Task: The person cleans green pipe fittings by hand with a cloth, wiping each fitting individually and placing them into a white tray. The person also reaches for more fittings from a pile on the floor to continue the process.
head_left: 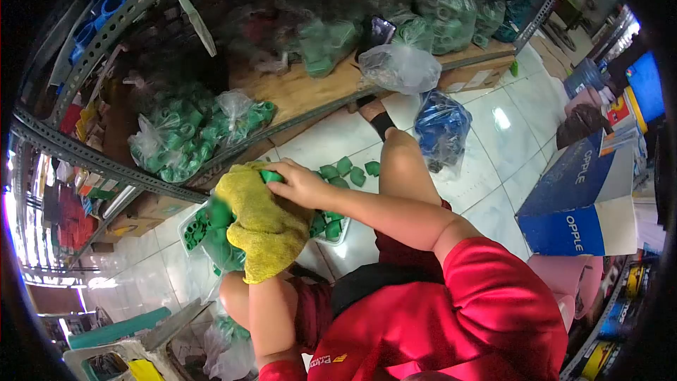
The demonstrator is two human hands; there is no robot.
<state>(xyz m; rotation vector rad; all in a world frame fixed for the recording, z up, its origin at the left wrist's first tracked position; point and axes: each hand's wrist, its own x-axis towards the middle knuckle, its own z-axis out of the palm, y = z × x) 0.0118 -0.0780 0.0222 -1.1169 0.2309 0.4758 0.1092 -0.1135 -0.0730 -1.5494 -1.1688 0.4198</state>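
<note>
My right hand is closed around a small green fitting at the upper edge of a yellow cloth. The cloth drapes over my left hand, whose fingers are hidden beneath it; only the forearm shows below. Under the cloth stands a white tray with green fittings and a plastic bag. More green fittings lie on the floor tiles to the right of my right hand.
A metal-edged shelf with bagged green fittings runs across the front. A blue bag stands on the floor. Blue-and-white boxes are at the right, and a chair is at the lower left.
</note>
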